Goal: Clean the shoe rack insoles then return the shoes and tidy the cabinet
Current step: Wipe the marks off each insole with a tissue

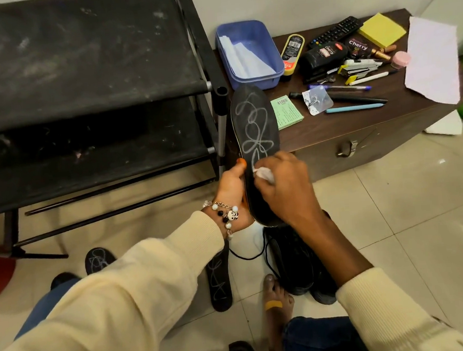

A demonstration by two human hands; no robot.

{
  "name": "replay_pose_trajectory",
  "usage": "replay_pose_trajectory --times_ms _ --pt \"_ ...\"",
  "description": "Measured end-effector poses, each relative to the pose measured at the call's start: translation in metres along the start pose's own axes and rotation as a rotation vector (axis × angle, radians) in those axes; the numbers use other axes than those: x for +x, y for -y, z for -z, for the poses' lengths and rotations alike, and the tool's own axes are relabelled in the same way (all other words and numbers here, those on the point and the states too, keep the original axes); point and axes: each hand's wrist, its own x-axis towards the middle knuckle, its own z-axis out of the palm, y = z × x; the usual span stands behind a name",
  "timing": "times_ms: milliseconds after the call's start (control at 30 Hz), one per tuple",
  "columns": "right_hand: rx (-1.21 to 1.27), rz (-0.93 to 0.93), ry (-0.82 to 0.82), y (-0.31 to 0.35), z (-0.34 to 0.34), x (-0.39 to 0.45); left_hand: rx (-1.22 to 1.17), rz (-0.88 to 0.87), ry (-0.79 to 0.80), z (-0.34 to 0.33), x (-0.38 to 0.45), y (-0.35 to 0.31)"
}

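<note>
Fig.: head view, looking down at both hands in front of the shoe rack [84, 84].

(a) My left hand [233, 197] holds a black insole [254, 123] by its left edge, thumb on the top face, grip clamped on it. The insole is tipped up, toe pointing away, and carries white scribble marks on its face. Its toe end overlaps the front left corner of the brown cabinet [360, 143].

(b) My right hand [284, 190] pinches a white wipe [265, 173], grip closed round it, and presses it on the lower half of the insole face.

(c) On the floor below the hands: a second black insole [219, 281] w/ the same scribble, lying flat, partly under my left sleeve; a third marked insole [98, 259] to its left; a pair of black shoes [298, 264] w/ loose laces, just under the held insole.

(d) Shoe rack: black fabric shelves, dusty w/ pale smears, standing just left of the cabinet.

(e) Cabinet top, used as worktop: blue plastic tub [248, 53] holding white papers, at the back left corner; shoe polish bottle [322, 56] labelled Cherry; TV remote [335, 31]; yellow sticky-note pad [381, 30]; stapler [360, 67]; several pens [355, 107]; green slip [286, 111] near the insole toe; white paper sheet [431, 60] at the right end.
</note>
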Motion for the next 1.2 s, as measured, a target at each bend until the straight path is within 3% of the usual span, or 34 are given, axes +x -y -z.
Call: replay_pose_trajectory --times_ms 133,267,367,433,600,900,1100,1200 --pt "0.021 0.157 0.142 0.002 -0.002 0.001 -0.023 -0.001 -0.07 0.003 0.004 -0.001" --pt "-0.12 -0.003 0.045 -0.023 0.003 0.008 -0.011 0.007 0.004 0.005 0.004 0.003" --pt "-0.095 -0.105 -0.02 -0.029 0.006 0.01 -0.02 0.007 0.004 0.005 0.002 0.004" --pt "-0.057 -0.056 0.0 -0.019 0.002 0.009 -0.024 0.002 -0.05 0.005 0.002 0.003" --pt "0.004 0.164 0.227 0.002 -0.009 0.005 -0.083 0.011 -0.128 0.008 0.003 0.004" --pt "-0.136 -0.076 -0.023 -0.018 -0.008 0.012 -0.061 -0.003 -0.082 0.007 0.006 0.005" --pt "0.01 0.103 0.152 0.007 -0.011 0.008 -0.114 -0.008 -0.104 0.008 0.009 0.004" --pt "-0.008 0.069 0.146 -0.005 -0.006 0.014 -0.104 -0.007 -0.071 0.009 0.009 0.003"
